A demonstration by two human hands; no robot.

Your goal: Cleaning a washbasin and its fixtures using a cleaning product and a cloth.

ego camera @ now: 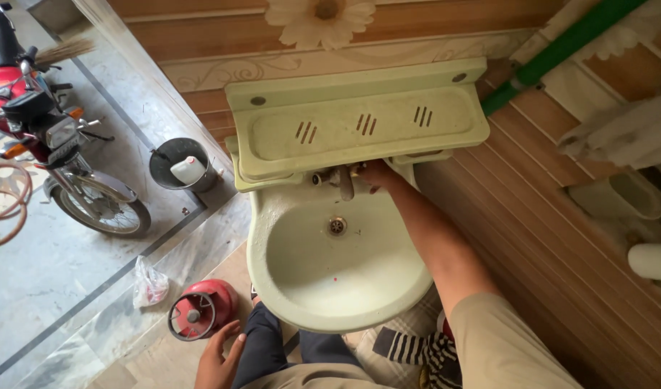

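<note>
Tap (342,180) under right hand (379,175) — left hand (219,360) low, empty.

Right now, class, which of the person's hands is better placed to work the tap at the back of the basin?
The right hand. It is stretched across the pale green basin and already rests at the tap under the shelf. The left hand hangs low beside the leg, near the red gas cylinder, well away from the tap.

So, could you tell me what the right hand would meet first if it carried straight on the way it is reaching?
The right hand already appears to touch the tap beneath the shelf; beyond it, probably the basin's back edge, though depth is unclear.
</note>
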